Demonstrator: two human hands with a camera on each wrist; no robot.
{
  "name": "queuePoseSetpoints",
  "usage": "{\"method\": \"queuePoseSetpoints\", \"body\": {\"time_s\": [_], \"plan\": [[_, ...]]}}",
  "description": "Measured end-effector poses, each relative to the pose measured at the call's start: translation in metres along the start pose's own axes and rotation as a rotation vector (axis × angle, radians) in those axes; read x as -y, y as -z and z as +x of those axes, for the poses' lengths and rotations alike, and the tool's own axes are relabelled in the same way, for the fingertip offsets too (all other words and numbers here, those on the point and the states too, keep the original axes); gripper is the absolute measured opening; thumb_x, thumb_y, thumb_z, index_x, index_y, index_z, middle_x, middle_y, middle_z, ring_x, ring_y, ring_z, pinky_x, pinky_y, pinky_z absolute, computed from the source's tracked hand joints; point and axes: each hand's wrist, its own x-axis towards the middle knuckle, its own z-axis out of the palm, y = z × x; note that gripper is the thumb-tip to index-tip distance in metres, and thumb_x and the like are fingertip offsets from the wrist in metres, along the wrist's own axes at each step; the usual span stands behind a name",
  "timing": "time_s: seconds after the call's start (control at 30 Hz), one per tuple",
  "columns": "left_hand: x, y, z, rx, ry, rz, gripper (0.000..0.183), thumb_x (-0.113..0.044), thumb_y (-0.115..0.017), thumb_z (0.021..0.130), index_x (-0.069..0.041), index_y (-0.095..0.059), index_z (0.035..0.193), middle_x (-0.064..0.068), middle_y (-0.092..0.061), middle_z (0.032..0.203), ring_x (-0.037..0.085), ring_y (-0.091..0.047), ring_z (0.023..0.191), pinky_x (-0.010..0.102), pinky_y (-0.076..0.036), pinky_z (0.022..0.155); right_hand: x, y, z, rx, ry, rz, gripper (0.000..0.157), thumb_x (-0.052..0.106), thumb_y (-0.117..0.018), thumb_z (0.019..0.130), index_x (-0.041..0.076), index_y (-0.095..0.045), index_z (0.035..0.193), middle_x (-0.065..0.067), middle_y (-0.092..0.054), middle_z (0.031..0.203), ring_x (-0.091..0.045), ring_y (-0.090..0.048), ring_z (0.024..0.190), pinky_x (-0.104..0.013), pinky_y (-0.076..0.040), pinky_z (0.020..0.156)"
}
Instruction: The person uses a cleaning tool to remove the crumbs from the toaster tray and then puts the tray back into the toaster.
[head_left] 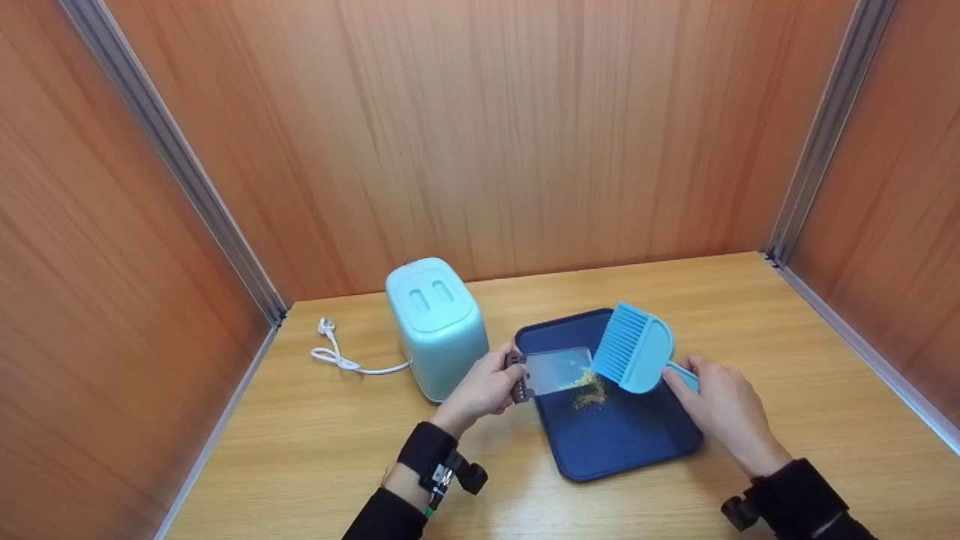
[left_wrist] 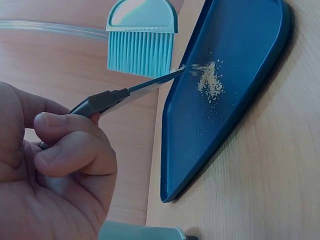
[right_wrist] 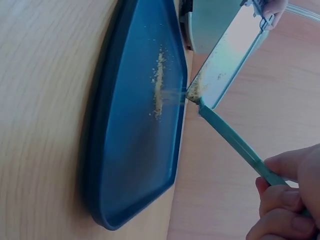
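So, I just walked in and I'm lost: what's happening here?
A person's left hand holds a flat panel tilted over the blue tray, while the right hand holds a blue brush at the panel's far end. Yellowish crumbs are falling into the tray, where a small pile lies. An appliance stands alongside.

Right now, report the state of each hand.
Left hand: closed, holding the flat crumb tray.
Right hand: closed, holding the light-blue brush.

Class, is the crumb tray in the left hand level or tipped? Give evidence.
Tipped: the crumb tray slopes down from the left hand, crumbs spilling off its end onto the blue tray.
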Motion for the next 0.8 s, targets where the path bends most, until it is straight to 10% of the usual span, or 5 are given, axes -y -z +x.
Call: {"method": "queuePoseSetpoints", "body": {"time_s": [0.8], "plan": [[-0.006, -0.003, 0.001, 0.030, 0.018, -0.006, 0.015, -0.020, -0.047, 0.111, -0.009, -0.055, 0.120, 0.003, -0.056, 0.084, 0.012, -0.045, 0.058, 0.022, -0.035, 0.051, 0.036, -0.008, -0.010, 0.184, 0.037, 0.315, 0.030, 0.042, -0.070, 0.104, 0.012, -0.069, 0.101, 0.003, -0.045, 0.073, -0.016, -0.047, 0.068, -0.024, -0.034, 0.058]]}}
